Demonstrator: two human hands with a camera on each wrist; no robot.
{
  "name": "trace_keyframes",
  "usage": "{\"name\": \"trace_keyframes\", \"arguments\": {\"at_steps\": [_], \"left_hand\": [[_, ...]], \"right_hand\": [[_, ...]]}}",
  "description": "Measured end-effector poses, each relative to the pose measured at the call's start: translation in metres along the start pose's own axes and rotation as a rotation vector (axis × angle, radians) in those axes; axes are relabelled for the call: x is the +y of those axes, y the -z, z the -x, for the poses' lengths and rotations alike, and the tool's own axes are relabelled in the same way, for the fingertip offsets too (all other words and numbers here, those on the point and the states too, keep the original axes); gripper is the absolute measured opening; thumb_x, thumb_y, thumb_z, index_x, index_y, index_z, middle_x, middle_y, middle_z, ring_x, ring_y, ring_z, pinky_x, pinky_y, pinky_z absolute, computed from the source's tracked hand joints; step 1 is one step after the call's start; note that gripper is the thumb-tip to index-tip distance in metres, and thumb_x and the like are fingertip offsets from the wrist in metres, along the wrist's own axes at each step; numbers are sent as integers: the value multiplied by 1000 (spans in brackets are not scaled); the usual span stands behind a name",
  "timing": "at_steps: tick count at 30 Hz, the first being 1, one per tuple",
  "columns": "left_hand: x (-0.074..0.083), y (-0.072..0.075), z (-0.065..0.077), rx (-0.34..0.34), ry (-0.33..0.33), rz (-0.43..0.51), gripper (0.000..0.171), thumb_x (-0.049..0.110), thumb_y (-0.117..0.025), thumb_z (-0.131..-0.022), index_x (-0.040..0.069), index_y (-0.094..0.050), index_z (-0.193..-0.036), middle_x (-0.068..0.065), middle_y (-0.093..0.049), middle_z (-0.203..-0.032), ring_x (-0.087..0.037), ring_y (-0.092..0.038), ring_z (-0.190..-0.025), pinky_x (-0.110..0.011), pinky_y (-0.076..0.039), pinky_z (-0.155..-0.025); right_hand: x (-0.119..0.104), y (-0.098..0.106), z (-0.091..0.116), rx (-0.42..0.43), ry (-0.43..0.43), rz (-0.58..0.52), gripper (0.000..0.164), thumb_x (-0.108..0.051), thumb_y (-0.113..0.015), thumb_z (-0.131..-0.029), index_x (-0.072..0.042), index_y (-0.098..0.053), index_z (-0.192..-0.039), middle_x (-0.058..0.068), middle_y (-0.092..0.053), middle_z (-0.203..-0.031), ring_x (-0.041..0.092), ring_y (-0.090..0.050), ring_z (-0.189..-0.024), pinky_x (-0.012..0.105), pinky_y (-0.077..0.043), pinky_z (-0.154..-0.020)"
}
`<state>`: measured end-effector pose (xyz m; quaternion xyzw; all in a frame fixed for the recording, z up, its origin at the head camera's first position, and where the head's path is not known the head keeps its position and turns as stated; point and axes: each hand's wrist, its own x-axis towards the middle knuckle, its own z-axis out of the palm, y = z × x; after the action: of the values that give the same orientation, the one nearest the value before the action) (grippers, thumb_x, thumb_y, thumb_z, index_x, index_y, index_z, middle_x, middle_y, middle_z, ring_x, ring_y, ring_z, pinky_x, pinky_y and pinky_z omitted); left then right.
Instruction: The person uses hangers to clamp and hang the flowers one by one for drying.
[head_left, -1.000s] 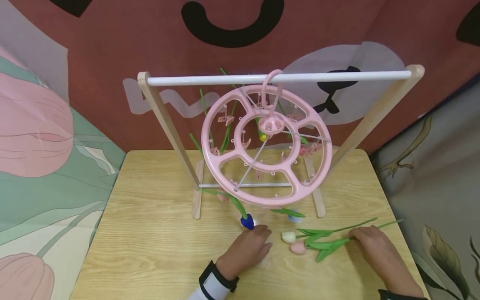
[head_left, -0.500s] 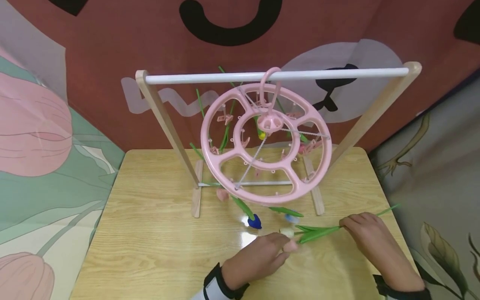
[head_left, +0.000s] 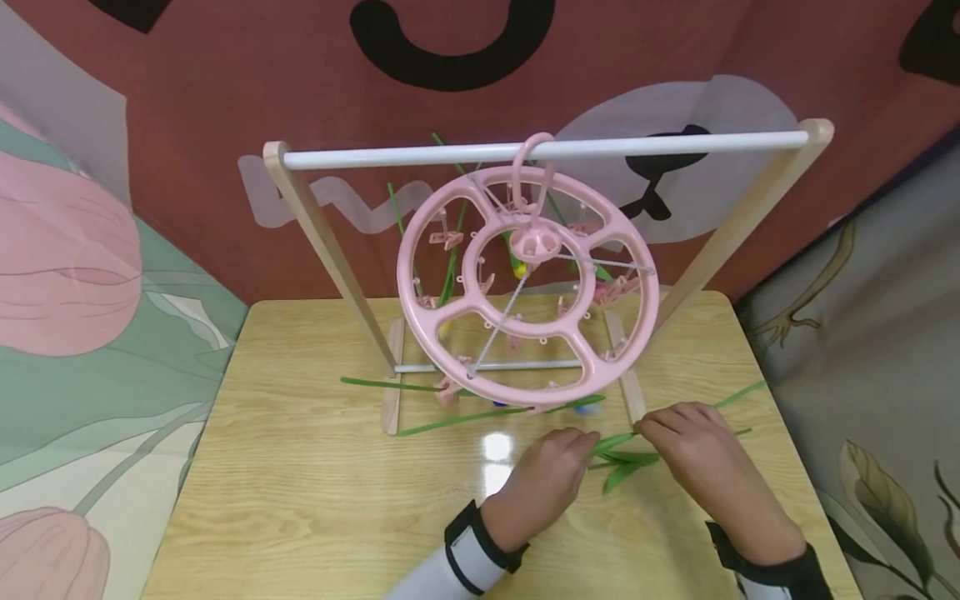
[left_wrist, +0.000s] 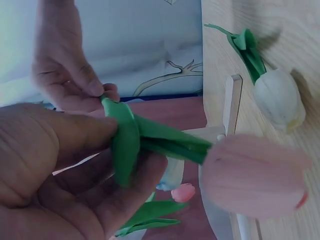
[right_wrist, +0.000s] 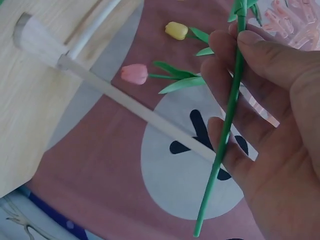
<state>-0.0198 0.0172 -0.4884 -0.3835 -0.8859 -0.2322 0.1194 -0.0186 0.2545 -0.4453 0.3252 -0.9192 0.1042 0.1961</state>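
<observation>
A pink artificial tulip [left_wrist: 257,175] is held off the table by both hands. My left hand [head_left: 542,482] grips it around the green leaves below the bloom; in the left wrist view the thumb and fingers close about a leaf [left_wrist: 125,130]. My right hand [head_left: 701,467] pinches the stem [right_wrist: 232,105] between thumb and forefinger, the stem's end hanging free. Below them a white tulip [left_wrist: 280,97] lies on the table; in the head view its bloom is hidden and its leaves [head_left: 621,473] show between the hands.
A pink round clip hanger [head_left: 431,321] hangs from the white bar [head_left: 375,158] of a wooden stand [head_left: 330,250]. Several tulips hang in its clips, among them a yellow one [right_wrist: 176,30] and a pink one [right_wrist: 134,74]. Their stems [head_left: 457,421] jut out over the table [head_left: 300,500].
My left hand has moved right from beside the blue tulip and taken hold of the pink tulip. Both hands have lifted it from the table. The blue tulip has swung back under the hanger.
</observation>
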Motion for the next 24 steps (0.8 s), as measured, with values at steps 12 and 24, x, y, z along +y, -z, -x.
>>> {"name": "trace_keyframes", "arguments": {"at_steps": [12, 24], "left_hand": [[-9, -3, 2, 54, 124, 117, 20, -4, -67, -91, 8, -75, -105, 0, -74, -93, -9, -70, -87, -11, -57, -77], [-12, 3, 3, 100, 176, 319, 15, 1, -68, -96, 8, -72, -108, -1, -73, -100, -13, -70, -95, -19, -58, -88]], "right_hand": [[-12, -3, -7, 355, 50, -62, 41, -18, -43, -109, -2, -76, -90, 12, -74, -91, 33, -66, -84, 43, -47, -76], [-12, -25, 13, 254, -257, -299, 37, -34, -62, -105, 0, -70, -115, 9, -71, -103, 15, -63, -86, 16, -51, -77]]}}
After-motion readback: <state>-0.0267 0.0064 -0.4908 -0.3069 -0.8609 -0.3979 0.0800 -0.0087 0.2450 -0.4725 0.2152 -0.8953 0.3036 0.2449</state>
